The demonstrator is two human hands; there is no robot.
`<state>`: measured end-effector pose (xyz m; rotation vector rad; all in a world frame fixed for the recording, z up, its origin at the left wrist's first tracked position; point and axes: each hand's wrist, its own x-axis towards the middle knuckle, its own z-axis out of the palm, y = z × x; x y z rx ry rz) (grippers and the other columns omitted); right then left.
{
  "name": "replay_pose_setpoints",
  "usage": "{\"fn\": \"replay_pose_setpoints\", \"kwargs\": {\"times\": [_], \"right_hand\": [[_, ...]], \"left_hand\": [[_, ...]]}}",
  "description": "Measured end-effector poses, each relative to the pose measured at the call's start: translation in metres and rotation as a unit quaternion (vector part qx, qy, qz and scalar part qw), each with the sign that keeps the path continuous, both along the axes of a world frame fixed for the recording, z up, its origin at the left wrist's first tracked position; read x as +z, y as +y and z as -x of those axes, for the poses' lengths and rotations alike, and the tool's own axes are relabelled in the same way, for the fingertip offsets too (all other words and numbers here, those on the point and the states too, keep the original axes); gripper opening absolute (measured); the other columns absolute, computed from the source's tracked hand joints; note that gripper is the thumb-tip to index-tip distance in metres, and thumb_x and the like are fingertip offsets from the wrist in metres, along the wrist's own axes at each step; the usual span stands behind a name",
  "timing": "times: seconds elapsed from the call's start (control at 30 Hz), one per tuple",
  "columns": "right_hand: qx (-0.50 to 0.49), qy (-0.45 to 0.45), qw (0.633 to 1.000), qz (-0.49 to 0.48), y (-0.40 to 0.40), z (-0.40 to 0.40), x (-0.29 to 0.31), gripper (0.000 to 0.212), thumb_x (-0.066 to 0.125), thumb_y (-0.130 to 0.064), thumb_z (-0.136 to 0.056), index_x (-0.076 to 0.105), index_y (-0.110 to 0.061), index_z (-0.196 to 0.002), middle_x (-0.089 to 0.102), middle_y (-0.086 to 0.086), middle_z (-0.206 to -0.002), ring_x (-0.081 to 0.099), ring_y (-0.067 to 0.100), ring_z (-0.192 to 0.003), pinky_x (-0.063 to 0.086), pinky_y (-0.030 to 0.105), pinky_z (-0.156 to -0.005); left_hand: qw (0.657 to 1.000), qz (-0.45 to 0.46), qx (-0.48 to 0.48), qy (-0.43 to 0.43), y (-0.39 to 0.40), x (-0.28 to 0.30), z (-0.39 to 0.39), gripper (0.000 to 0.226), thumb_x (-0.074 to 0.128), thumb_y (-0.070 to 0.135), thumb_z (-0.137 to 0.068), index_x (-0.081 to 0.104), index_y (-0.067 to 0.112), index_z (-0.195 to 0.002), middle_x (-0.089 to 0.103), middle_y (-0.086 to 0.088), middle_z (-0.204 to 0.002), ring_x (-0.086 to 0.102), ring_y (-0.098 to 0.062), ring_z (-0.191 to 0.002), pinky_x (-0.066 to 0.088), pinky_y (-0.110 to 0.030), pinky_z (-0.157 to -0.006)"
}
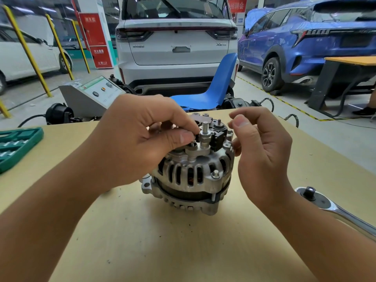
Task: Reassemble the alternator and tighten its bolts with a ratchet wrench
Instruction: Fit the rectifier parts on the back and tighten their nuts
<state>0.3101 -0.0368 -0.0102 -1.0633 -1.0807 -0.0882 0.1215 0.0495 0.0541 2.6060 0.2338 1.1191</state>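
Head view: alternator [191, 171] upright mid-counter [162, 241], housing halves look mated, through-bolt [215, 174] seated at front. Your left hand [130, 143] pinches small fastener at rear plate, beside threaded stud [204, 132]. Right hand [262, 151] loosely curled right of alt, holds nothing visible. Ratchet wrench [333, 208] lies unused right of alt. Judgement: hand-starting stage; wrench tightening left.
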Motion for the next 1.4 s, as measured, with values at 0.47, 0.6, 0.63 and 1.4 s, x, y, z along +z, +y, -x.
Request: {"fn": "replay_pose_setpoints", "kwargs": {"times": [0.47, 0.6, 0.63, 1.4], "right_hand": [[-0.005, -0.004, 1.000, -0.003, 0.001, 0.001, -0.001, 0.013, 0.056, -0.032, -0.094, 0.067, -0.026, -0.091, 0.065, 0.003, -0.081, 0.054, 0.032, -0.063, 0.047, 0.050, -0.057], [-0.007, -0.004, 1.000, -0.001, 0.000, 0.000, -0.001, 0.013, 0.056, -0.032, -0.093, 0.067, -0.025, -0.091, 0.065, 0.003, -0.081, 0.055, 0.032, -0.063, 0.047, 0.050, -0.057], [-0.007, -0.004, 1.000, -0.001, 0.000, 0.001, -0.001, 0.013, 0.056, -0.032, -0.093, 0.066, -0.025, -0.091, 0.065, 0.003, -0.081, 0.055, 0.032, -0.063, 0.047, 0.049, -0.057], [-0.009, -0.015, 1.000, -0.001, 0.001, -0.001, 0.000, 0.011, 0.056, -0.030, -0.094, 0.065, -0.026, -0.089, 0.064, 0.000, -0.080, 0.054, 0.033, -0.063, 0.047, 0.048, -0.057]], "left_hand": [[0.997, 0.048, -0.032, 0.060, -0.002, 0.010, 0.005, 0.010, 0.076, 0.021, -0.083, 0.079, 0.027, -0.090, 0.073, 0.012, -0.093, 0.068, -0.013, -0.084, 0.041, -0.010, -0.067], [0.997, 0.072, -0.023, 0.029, -0.004, 0.006, 0.002, 0.014, 0.075, 0.020, -0.084, 0.078, 0.032, -0.090, 0.076, 0.011, -0.087, 0.069, -0.016, -0.080, 0.043, -0.015, -0.063], [0.997, 0.078, -0.015, 0.019, -0.005, 0.005, 0.001, 0.013, 0.076, 0.022, -0.084, 0.077, 0.033, -0.090, 0.076, 0.012, -0.085, 0.069, -0.016, -0.078, 0.045, -0.018, -0.061], [0.997, -0.019, 0.008, 0.074, -0.013, 0.010, 0.007, 0.010, 0.082, 0.030, -0.075, 0.077, 0.023, -0.081, 0.067, 0.008, -0.089, 0.064, -0.014, -0.080, 0.045, -0.016, -0.068]]}}
